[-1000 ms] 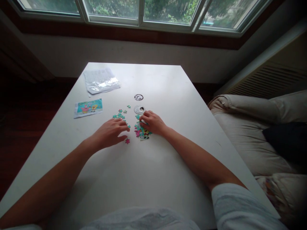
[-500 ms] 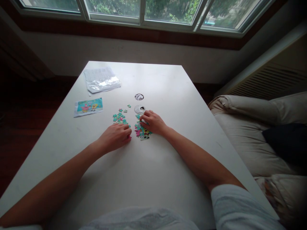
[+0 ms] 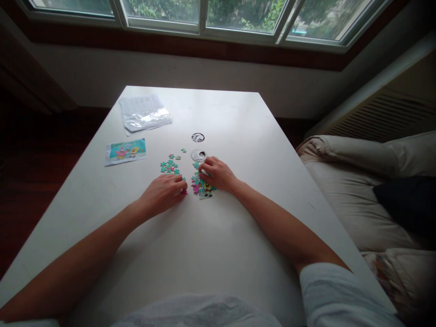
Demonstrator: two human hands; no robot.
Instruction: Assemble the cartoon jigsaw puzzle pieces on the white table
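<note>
Your left hand (image 3: 163,193) is pinching one pink piece (image 3: 184,192), while your right hand (image 3: 218,173) is covering part of the puzzle (image 3: 200,187)

You are seeing SpongeBob and Patrick pictured on one card (image 3: 126,152) at the left; any lettering along its top is coming out too small to read. One clear bag (image 3: 145,113) is lying behind it, showing faint rows you are not able to read either. The one part-made puzzle is lying near the middle of the table (image 3: 218,259), repeating the yellow figure. Your left thumb and fingers are closing on that single pink piece just left of it. Your right fingers are bending over its upper edge, and you cannot tell whether they are gripping anything. Loose pieces (image 3: 168,166), too crowded for counting, are lying beyond your left hand, with one green piece (image 3: 183,150) sitting apart. Two discs are lying beyond the puzzle: one far disc (image 3: 198,137) and one near disc (image 3: 196,155)
</note>
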